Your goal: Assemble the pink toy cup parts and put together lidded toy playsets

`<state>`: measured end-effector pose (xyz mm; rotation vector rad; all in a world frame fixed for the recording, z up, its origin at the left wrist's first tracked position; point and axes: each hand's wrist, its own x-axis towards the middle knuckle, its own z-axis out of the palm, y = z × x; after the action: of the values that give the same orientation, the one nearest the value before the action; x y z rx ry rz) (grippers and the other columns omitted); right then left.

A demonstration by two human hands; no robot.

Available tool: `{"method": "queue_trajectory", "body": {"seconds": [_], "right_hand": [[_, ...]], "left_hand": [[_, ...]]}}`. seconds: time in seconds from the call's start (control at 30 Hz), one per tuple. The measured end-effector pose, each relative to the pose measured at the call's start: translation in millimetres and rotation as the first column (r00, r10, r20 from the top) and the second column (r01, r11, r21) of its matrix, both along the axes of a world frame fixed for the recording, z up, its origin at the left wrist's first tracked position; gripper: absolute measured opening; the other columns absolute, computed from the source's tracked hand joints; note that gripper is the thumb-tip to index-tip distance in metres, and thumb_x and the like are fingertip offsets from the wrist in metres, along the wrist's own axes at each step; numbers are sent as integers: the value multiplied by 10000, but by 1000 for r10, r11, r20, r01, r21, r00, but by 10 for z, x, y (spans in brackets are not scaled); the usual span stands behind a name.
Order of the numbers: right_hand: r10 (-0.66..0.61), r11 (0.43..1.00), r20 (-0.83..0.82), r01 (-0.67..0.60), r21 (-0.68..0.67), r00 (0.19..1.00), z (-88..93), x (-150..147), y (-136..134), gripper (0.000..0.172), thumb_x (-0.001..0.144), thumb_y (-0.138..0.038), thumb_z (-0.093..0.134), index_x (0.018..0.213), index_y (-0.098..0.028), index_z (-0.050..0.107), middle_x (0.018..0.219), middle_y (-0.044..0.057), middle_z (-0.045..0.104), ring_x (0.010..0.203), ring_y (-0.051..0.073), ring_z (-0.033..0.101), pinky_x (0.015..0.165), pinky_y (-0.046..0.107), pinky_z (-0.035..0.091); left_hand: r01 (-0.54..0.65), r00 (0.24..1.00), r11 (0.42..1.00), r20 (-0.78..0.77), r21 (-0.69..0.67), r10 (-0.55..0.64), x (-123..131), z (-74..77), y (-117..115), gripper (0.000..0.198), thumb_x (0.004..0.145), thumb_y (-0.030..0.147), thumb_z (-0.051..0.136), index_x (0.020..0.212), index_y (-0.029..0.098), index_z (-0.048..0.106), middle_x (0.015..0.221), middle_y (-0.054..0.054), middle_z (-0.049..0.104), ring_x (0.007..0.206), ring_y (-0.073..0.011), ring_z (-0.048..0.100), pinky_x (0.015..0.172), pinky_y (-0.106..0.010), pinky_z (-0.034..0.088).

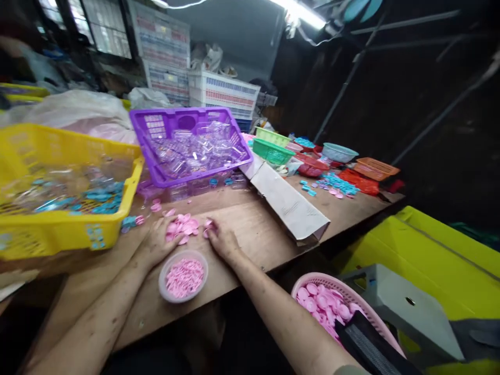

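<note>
A small heap of pink plastic pieces (184, 227), rounded and shallow, lies on the wooden table. My left hand (157, 240) rests at the heap's left side, fingers apart, its thumb reaching along the near edge. Just right of the heap, my right hand (222, 238) has its fingers closed on a pink plastic piece (208, 226). Between my forearms stands a round translucent bowl (162, 286) full of tiny pink parts (185, 276). Several loose pink pieces (156, 205) are scattered behind my left hand.
At left is a yellow crate (58, 221) with clear and blue parts. A tilted purple crate (156, 179) holds clear plastic cases. A long cardboard piece (289, 200) lies at right. Below the table edge stands a pink basket (378, 328) of pink pieces, beside a grey stool (406, 307).
</note>
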<state>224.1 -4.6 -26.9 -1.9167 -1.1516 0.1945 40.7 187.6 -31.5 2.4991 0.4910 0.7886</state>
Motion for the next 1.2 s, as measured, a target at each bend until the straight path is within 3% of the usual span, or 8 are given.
{"method": "queue_trajectory", "body": {"seconds": [0.3, 0.57, 0.67, 0.73, 0.87, 0.97, 1.1, 1.2], "right_hand": [[-47, 977, -237, 94, 192, 970, -134, 239, -37, 370, 928, -337, 708, 1260, -222, 824, 1224, 114, 832, 1061, 270, 795, 1066, 474, 656], [31, 953, -385, 89, 291, 922, 78, 196, -310, 619, 884, -703, 767, 1218, -184, 819, 1118, 150, 849, 880, 258, 796, 777, 409, 708], [31, 938, -342, 91, 334, 939, 373, 270, -533, 613, 872, -732, 795, 1179, -203, 842, 1089, 128, 858, 872, 246, 796, 787, 393, 703], [-19, 923, -271, 121, 366, 963, 707, 511, -776, 572, 854, -708, 837, 1166, -229, 854, 1173, 112, 861, 958, 249, 805, 860, 384, 696], [-307, 829, -164, 348, 437, 937, 1522, 1353, -1511, 470, 880, -604, 871, 1170, -235, 834, 1268, 89, 837, 1030, 217, 776, 941, 346, 658], [-543, 706, -201, 573, 416, 815, 1856, 1967, -2057, 329, 985, -476, 841, 1101, -174, 787, 1113, 86, 823, 936, 174, 743, 864, 295, 636], [-690, 621, -287, 747, 237, 664, 1670, 2350, -2356, 253, 1093, -385, 778, 1129, -138, 738, 1023, 40, 759, 813, 150, 724, 737, 299, 649], [-702, 632, -289, 757, 168, 651, 1422, 2286, -2272, 264, 1105, -386, 768, 1196, -140, 735, 1075, 48, 757, 854, 160, 740, 754, 312, 668]], "left_hand": [[-50, 997, 999, 62, -18, 51, -70, 61, -115, 443, 1022, 396, 689, 1414, 191, 664, 1592, -172, 672, 1517, -347, 630, 1323, -556, 499], [-88, 984, 996, 151, -33, 92, -103, 201, -169, 285, 1011, 338, 656, 1261, 219, 725, 1420, -122, 770, 1405, -303, 698, 1280, -506, 538], [-78, 981, 995, 171, -61, 87, -124, 286, -209, 334, 999, 389, 609, 1256, 216, 733, 1420, -127, 779, 1383, -322, 710, 1260, -529, 550], [-75, 978, 994, 187, -85, 90, -131, 317, -204, 388, 982, 454, 604, 1251, 212, 743, 1407, -139, 783, 1382, -362, 704, 1264, -573, 537], [-92, 978, 992, 180, -82, 105, -107, 242, -98, 417, 944, 553, 639, 1210, 255, 759, 1355, -107, 805, 1355, -393, 719, 1263, -579, 540], [-145, 975, 985, 158, -92, 158, -92, 158, -55, 380, 938, 619, 636, 1171, 342, 754, 1340, -5, 813, 1329, -409, 733, 1235, -620, 571], [-231, 951, 960, 172, -157, 257, -94, 249, -128, 284, 911, 673, 634, 1107, 489, 725, 1258, 219, 792, 1281, -384, 752, 1207, -692, 586], [-160, 963, 971, 186, -180, 193, -90, 505, -301, 309, 891, 609, 665, 1091, 388, 746, 1236, 103, 831, 1258, -384, 752, 1205, -675, 580]]}}
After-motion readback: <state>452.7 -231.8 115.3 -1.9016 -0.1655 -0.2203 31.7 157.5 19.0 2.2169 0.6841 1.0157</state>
